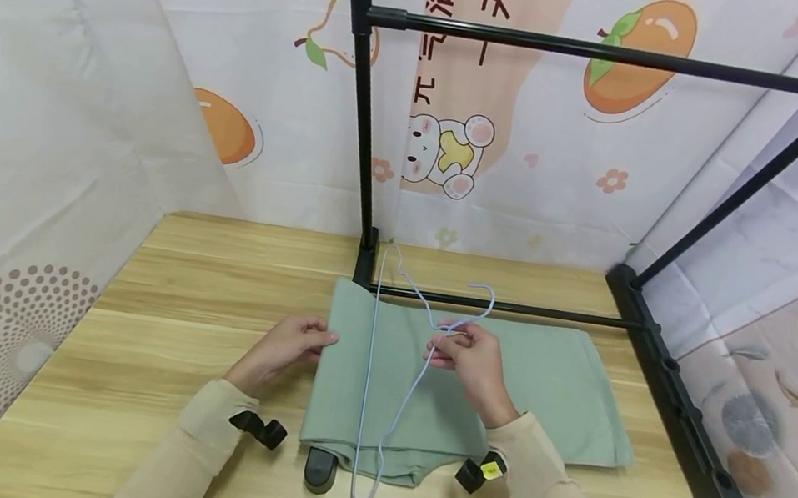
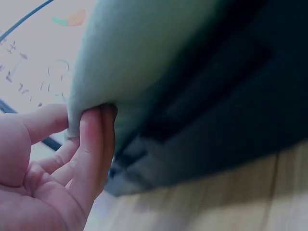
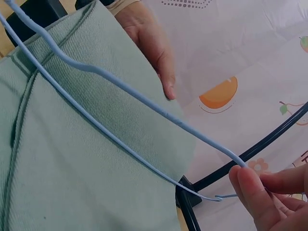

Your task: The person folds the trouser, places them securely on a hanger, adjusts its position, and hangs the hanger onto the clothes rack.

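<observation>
A folded green cloth garment (image 1: 539, 389) lies across the table, its left part lifted over the rack's left foot. My left hand (image 1: 287, 348) pinches the garment's left edge, thumb on one side and fingers on the other, as the left wrist view shows with the hand (image 2: 53, 178) at the fabric (image 2: 130, 57). My right hand (image 1: 469, 363) pinches a light blue clothes hanger (image 1: 403, 405) near the base of its hook. The hanger is turned on its side over the garment, its long bar running along the lifted part. In the right wrist view the hanger (image 3: 130, 89) crosses the fabric.
A black clothes rack stands around the garment, with a top bar (image 1: 592, 50), a low crossbar (image 1: 549, 313) and a right foot (image 1: 680, 412). The left foot (image 1: 320, 472) pokes out beneath the cloth. Printed curtains (image 1: 269, 139) enclose the wooden table (image 1: 170, 320).
</observation>
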Tool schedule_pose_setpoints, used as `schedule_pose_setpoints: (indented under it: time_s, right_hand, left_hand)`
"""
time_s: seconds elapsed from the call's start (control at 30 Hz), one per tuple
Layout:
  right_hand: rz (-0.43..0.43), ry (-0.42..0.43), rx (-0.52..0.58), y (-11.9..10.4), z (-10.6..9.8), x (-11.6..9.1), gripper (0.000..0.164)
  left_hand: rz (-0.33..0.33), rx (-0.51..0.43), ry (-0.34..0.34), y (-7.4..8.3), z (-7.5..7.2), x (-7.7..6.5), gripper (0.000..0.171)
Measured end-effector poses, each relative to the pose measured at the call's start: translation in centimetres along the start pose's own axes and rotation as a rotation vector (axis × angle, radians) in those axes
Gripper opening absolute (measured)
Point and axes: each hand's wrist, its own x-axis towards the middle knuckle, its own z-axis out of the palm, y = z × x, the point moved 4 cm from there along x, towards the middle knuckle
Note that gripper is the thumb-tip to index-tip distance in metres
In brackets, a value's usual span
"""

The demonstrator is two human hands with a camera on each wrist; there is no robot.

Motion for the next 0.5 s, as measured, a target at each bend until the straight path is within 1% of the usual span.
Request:
schedule_pose_setpoints:
  time_s: [0.17,0.27,0.37,0.47,0.5]
  right_hand:
    - [-0.003,-0.013,-0.001,0.0,0.2,-0.1,0.024]
    - [-0.005,-0.007,0.01,0.0,0.3,-0.2,0.023]
    - [-0.007,-0.009,0.026,0.0,0.4,-0.4,0.023]
    - [-0.008,-0.015,0.036,0.1,0.5,-0.6,0.024]
    - [-0.01,-0.017,0.035,0.1,0.6,-0.6,0.024]
  left_hand:
    - [0.029,0.028,0.026,1.3,1.4,0.1,0.021]
    - [0.026,0.025,0.013,2.0,2.6,0.3,0.019]
    - [0.028,0.02,-0.041,2.6,3.8,0.4,0.022]
    - [0.034,0.031,-0.126,2.9,4.6,0.1,0.028]
    - [0.04,0.038,-0.165,2.9,4.9,0.0,0.03]
